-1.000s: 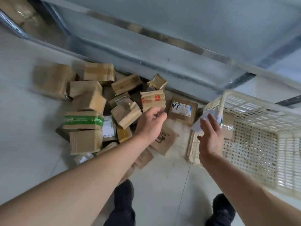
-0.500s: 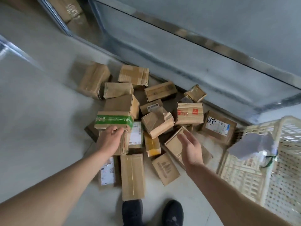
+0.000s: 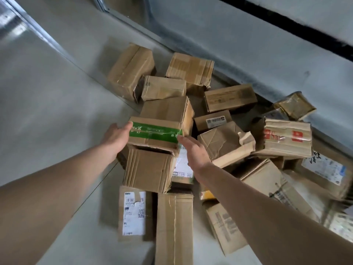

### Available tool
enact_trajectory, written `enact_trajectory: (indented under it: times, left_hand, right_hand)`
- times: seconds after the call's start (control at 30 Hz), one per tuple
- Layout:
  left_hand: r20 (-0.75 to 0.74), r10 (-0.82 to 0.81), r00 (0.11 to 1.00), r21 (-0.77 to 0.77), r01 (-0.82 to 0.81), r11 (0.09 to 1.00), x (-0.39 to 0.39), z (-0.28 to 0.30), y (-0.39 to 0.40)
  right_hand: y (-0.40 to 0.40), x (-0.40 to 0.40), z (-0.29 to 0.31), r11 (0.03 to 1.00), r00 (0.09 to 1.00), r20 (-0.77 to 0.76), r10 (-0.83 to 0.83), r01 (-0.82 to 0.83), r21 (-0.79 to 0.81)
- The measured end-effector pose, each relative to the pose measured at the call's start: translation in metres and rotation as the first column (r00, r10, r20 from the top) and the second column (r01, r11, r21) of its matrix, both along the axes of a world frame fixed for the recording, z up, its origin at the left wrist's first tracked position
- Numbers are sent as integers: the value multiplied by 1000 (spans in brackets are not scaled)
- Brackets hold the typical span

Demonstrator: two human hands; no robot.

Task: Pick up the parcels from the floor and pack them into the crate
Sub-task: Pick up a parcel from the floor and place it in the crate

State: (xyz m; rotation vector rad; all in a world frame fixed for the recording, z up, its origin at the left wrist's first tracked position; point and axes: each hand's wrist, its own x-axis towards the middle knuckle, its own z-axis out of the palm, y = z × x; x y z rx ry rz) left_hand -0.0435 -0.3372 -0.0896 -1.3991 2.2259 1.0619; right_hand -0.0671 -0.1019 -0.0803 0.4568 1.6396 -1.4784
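Note:
A heap of brown cardboard parcels lies on the grey floor against a wall. On top of the heap's left part sits a parcel with green tape [image 3: 154,132], resting on a plain box [image 3: 149,169]. My left hand [image 3: 116,136] lies against this parcel's left end, thumb at its top edge. My right hand [image 3: 193,150] reaches its right end with straight fingers touching the corner. The crate is not plainly in view.
Around it lie a torn crumpled parcel [image 3: 223,144], one with red labels [image 3: 286,138], a long box [image 3: 173,226] and a flat parcel with a white label [image 3: 133,213]. A grey wall with a metal rail [image 3: 229,44] backs the heap. Bare floor [image 3: 47,111] spreads left.
My right hand let go of a white packet at the crate and swung left to the green-taped parcel. My left hand moved onto its left end. The view turned away from the crate.

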Motion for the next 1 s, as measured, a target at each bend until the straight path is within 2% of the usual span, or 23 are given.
enact_trajectory:
  times: [0.17,0.37,0.5,0.67,0.77,1.0]
  left_hand:
    - [-68,84,994,214,-68,974,2,-10,6]
    - [-352,95,931,224,-15,974,1,43,31]
    - [-448,67,891,266,62,962,-7,95,68]
    - [-438,-28,899,318,184,930,1,155,128]
    - [-429,-99,898,323,255,911,8,186,171]
    - [-453,-297,841,360,477,802,20,253,306]
  right_hand:
    - [-11,1,-19,999,1000,14,9,-8,-41]
    - [5,5,23,992,989,-128,-70,56,-112]
    - [37,-2,69,977,954,-219,-203,184,-107]
    - [86,1,137,933,904,-275,-328,356,58]
    - [130,10,170,901,877,-283,-388,426,86]
    - [268,62,245,756,783,-445,-436,586,292]
